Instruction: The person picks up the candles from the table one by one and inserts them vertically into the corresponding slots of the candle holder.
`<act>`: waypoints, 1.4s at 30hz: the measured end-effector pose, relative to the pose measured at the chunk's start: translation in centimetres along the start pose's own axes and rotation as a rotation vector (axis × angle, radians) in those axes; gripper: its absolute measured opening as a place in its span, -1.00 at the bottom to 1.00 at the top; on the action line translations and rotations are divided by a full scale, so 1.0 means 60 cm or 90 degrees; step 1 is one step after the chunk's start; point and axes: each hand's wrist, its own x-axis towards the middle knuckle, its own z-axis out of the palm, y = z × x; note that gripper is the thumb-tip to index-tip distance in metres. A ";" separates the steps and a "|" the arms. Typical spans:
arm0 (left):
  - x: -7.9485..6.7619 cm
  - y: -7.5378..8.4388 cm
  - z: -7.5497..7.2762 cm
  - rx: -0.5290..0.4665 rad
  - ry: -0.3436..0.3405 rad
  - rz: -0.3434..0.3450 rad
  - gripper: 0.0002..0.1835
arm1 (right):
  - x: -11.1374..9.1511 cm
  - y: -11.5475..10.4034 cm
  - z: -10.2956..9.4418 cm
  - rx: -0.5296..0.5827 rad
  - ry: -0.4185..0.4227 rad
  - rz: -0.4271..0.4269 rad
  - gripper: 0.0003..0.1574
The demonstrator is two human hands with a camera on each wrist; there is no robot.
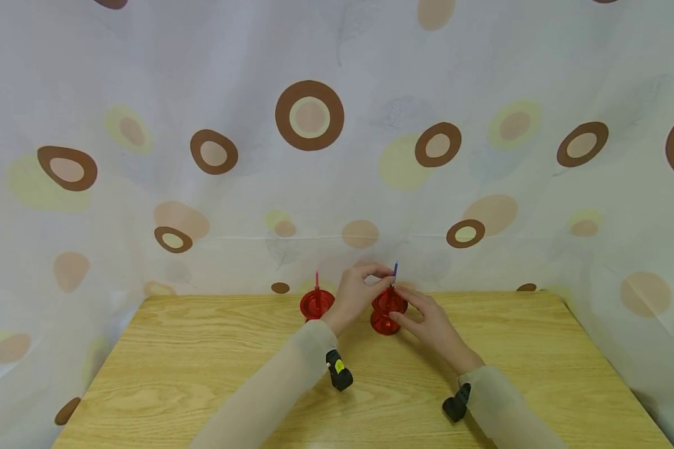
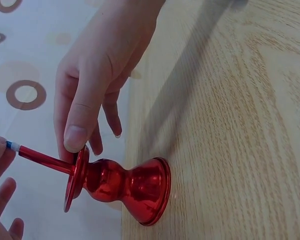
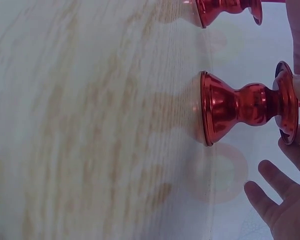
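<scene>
My left hand [image 1: 356, 290] pinches a slim blue candle [image 1: 395, 269] between thumb and fingertips. Its white end [image 2: 15, 146] meets the top of the red tube [image 2: 44, 160] on a shiny red candle holder [image 1: 385, 323]. With thumb and fingers, my right hand [image 1: 435, 324] grips the rim of that holder's dish [image 2: 76, 180]. The holder's base rests upright on the table. Beside it on the left stands a second red candle holder [image 1: 317, 304] carrying a pink candle [image 1: 317, 279]; my left forearm and hand are close to it.
Both holders stand near the back edge of the wood-grain table [image 1: 202, 362]. A pale curtain [image 1: 247, 199] with brown rings hangs behind and along the sides. Black wrist cameras [image 1: 339, 373] sit on both sleeves.
</scene>
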 end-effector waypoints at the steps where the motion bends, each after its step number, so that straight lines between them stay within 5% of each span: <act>1: 0.000 -0.001 0.000 0.000 -0.001 0.000 -0.84 | 0.000 0.000 0.000 0.000 0.000 0.002 -0.27; 42: -0.011 -0.013 0.001 -0.014 -0.014 -0.026 -0.80 | -0.002 -0.002 0.000 0.004 -0.001 0.011 -0.27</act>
